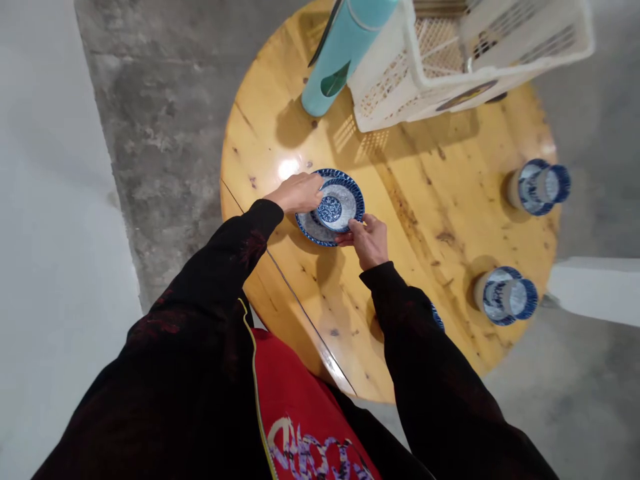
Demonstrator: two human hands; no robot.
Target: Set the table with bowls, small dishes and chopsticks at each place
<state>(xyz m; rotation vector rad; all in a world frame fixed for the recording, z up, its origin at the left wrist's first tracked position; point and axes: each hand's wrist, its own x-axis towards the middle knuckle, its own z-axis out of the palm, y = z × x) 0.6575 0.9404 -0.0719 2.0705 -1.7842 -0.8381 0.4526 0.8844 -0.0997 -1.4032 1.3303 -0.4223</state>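
A small blue-and-white bowl (332, 208) is on or just above a larger patterned plate (311, 231) near the table's left side. The fingers of my left hand (299, 193) are closed on the bowl's upper left rim, and they cover part of the plate. At the lower right, my right hand (369, 241) pinches the bowl's rim between thumb and fingers. Some of its fingertips reach over the plate's edge, and whether they touch the plate is hard to see.
On the round wooden table (415, 200), a turquoise bottle (336, 60) stands beside a white plastic basket (385, 87). Stacked blue-and-white cups (533, 187) and another such stack (495, 297) are at the right. My right sleeve mostly hides a blue-rimmed piece (438, 317).
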